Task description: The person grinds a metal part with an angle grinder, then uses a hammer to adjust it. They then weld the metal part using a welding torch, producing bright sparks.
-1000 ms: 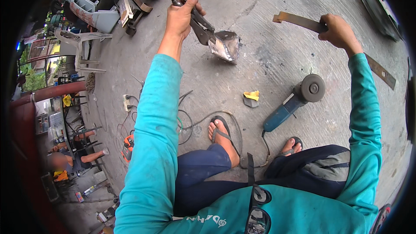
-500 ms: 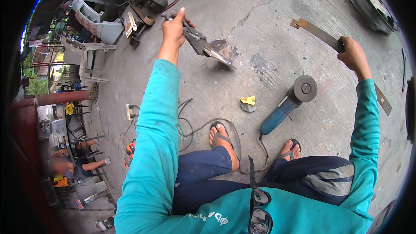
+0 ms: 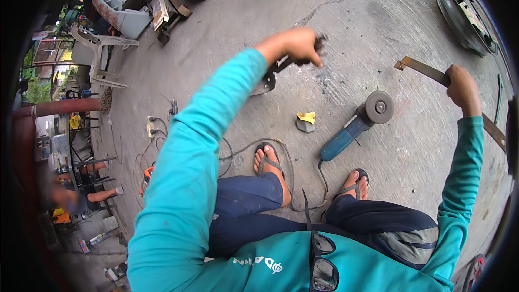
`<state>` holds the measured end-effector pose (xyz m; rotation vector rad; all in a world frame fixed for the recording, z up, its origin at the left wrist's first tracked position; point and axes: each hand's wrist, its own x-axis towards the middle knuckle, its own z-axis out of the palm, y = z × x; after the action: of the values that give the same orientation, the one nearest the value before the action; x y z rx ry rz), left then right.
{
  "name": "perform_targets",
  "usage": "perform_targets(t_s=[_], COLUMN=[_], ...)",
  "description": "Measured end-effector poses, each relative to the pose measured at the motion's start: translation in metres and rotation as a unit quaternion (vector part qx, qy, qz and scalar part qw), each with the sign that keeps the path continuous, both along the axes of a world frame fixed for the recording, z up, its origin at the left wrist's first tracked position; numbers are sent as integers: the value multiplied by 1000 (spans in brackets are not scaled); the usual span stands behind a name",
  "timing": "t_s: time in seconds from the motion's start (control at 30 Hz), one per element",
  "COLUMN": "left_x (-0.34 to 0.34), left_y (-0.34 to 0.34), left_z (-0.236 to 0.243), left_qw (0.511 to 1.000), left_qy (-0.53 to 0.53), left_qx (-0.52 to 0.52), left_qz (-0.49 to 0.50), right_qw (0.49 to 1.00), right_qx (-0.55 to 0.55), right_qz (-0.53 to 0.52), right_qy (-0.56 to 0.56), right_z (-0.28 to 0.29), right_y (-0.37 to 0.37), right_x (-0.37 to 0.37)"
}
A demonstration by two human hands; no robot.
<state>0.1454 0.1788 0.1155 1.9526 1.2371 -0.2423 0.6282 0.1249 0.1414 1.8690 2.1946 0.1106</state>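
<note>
My left hand [image 3: 303, 46], slightly blurred, is closed on dark locking pliers [image 3: 281, 66], partly hidden by fingers and wrist. A bent metal piece [image 3: 262, 86] is at their lower end, largely behind my forearm. In my right hand [image 3: 462, 86] is a long flat rusty metal bar [image 3: 424, 69] with a small hooked end, angled across to the right. Below and between my hands, a blue angle grinder [image 3: 343, 138] with a dark disc lies on the concrete. Left of it sits a small grey block with a yellow crumpled piece on top [image 3: 305, 121].
Steel wheel rims [image 3: 462, 19], upper right. A trolley [image 3: 167, 19], white plastic chair [image 3: 100, 65] and grey plastic part [image 3: 119, 16], upper left. A power strip [image 3: 150, 127], cords and orange machine [image 3: 148, 176] lie left of my feet. Another person [image 3: 86, 189] sits at far left.
My left hand has swung right and down, turning over with the pliers and metal piece. My right hand has moved down and rightward with the bar.
</note>
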Motion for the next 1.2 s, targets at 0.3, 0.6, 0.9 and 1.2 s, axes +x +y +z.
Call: perform_targets(t_s=[0.3,0.6,0.9,1.2], left_x=[-133,-169,-139,-102], left_y=[40,75,99,92], left_z=[29,-48,-53,-24], left_qw=[881,793,813,892], left_qy=[-374,-360,-287,-154], left_qx=[-127,121,195,277], left_qz=[260,476,468,323], right_qw=[962,944,918,926], right_qx=[100,214,340,332], right_qz=[199,226,181,95], right_qy=[-159,-106,88,153], right_z=[16,8,-45,-88], right_y=[37,60,57,25], right_x=[-76,-151,-119,-88])
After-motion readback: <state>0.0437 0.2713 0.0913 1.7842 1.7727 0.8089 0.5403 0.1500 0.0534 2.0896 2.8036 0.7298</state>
